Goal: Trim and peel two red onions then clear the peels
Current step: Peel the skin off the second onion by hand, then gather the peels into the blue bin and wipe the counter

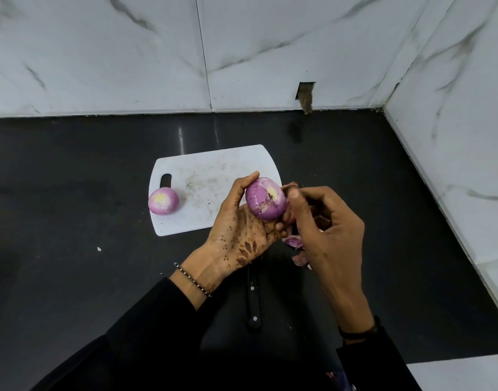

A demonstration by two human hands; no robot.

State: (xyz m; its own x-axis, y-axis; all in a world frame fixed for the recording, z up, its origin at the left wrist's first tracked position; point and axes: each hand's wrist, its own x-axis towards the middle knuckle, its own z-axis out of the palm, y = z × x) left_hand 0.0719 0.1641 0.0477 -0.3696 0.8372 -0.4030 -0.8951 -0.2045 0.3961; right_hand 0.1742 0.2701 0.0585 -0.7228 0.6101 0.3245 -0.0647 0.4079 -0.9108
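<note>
My left hand (242, 224) grips a purple red onion (266, 199) above the right edge of a white cutting board (211, 170), its cut end facing up. Thumb and forefinger of my right hand (324, 221) pinch at a bit of skin on the onion's right side. A second onion (163, 200), peeled and trimmed, sits on the board's left edge. Loose purple peels (294, 241) lie on the black counter under my right hand, partly hidden by it.
A black-handled knife (253, 303) lies on the black counter (73, 193) below my hands, its blade hidden under my left hand. Marble walls close off the back and the right side. A small white scrap (99, 249) lies left of my wrist.
</note>
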